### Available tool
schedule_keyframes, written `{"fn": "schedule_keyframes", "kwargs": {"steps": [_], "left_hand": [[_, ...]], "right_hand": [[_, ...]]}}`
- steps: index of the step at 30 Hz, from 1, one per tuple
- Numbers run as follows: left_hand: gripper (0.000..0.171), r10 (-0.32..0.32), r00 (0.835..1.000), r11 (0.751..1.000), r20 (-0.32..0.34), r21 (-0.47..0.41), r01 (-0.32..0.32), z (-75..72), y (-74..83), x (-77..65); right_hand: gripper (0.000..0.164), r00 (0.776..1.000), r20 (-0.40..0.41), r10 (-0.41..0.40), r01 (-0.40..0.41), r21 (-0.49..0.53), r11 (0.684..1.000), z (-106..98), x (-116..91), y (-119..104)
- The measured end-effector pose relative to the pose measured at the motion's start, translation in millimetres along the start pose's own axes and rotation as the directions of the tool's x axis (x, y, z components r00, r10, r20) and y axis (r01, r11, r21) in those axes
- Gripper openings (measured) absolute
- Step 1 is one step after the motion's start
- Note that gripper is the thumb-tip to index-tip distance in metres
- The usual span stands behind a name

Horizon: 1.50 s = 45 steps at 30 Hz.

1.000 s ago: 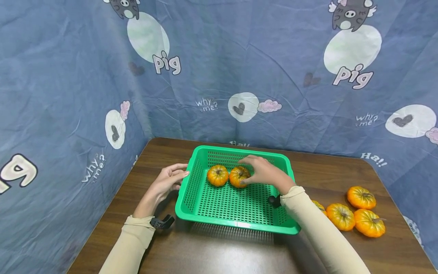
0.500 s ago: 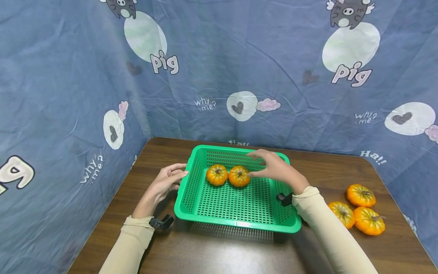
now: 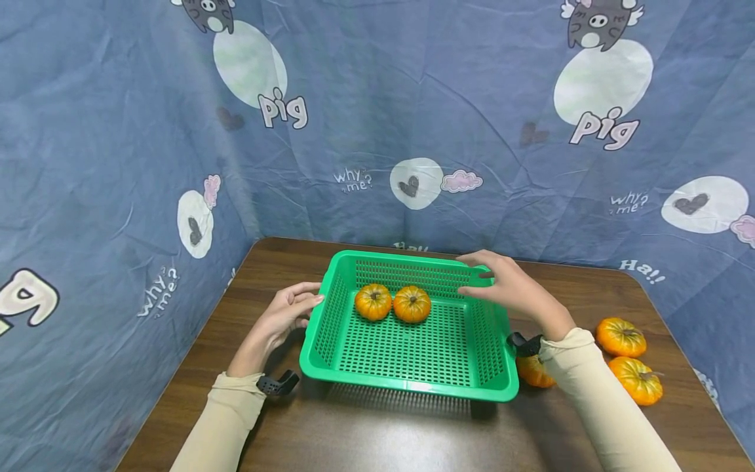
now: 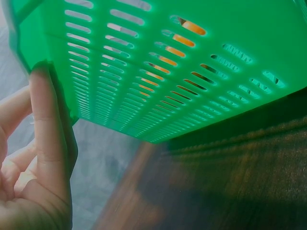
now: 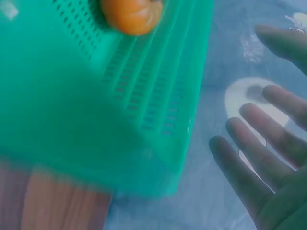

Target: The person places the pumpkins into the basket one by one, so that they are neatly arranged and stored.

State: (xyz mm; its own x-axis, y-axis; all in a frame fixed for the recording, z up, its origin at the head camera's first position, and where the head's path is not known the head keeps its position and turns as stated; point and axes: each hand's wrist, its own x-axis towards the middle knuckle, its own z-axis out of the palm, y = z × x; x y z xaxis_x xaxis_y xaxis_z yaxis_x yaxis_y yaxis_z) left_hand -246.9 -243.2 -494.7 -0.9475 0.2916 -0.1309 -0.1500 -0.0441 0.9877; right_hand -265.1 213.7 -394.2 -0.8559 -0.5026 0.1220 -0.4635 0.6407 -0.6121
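A green plastic basket (image 3: pixel 407 386) with slotted walls stands on the table, holding two small orange pumpkins, the left one (image 3: pixel 373 302) side by side with the right one (image 3: pixel 412 305). My left hand (image 3: pixel 287 313) holds the basket's left rim; in the left wrist view its thumb (image 4: pixel 48 120) lies against the green wall's edge. Over the basket's back right corner is my right hand (image 3: pixel 508 286), fingers spread and nothing in them. The right wrist view shows those fingers (image 5: pixel 259 158) apart from the rim, with one pumpkin (image 5: pixel 132 14) inside the basket.
Right of the basket, more pumpkins lie on the brown wooden table (image 3: pixel 383 446): one (image 3: pixel 535 372) partly behind my right wrist, another (image 3: pixel 621 337) farther back, and one (image 3: pixel 636 380) near my sleeve. A blue printed cloth (image 3: pixel 354 98) hangs behind and to the left.
My right hand has let go of the right pumpkin in the basket and moved right to the back right corner. My left hand stays at the left rim.
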Motion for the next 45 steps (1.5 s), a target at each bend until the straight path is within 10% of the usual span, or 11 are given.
{"fn": "schedule_keyframes", "kwargs": {"steps": [45], "left_hand": [[0.052,0.003,1.000,1.000,-0.009,0.004,-0.003,0.3,-0.7,-0.4]], "right_hand": [[0.069,0.927,-0.192,0.323,-0.370,-0.320,0.872,-77,-155,128]]}}
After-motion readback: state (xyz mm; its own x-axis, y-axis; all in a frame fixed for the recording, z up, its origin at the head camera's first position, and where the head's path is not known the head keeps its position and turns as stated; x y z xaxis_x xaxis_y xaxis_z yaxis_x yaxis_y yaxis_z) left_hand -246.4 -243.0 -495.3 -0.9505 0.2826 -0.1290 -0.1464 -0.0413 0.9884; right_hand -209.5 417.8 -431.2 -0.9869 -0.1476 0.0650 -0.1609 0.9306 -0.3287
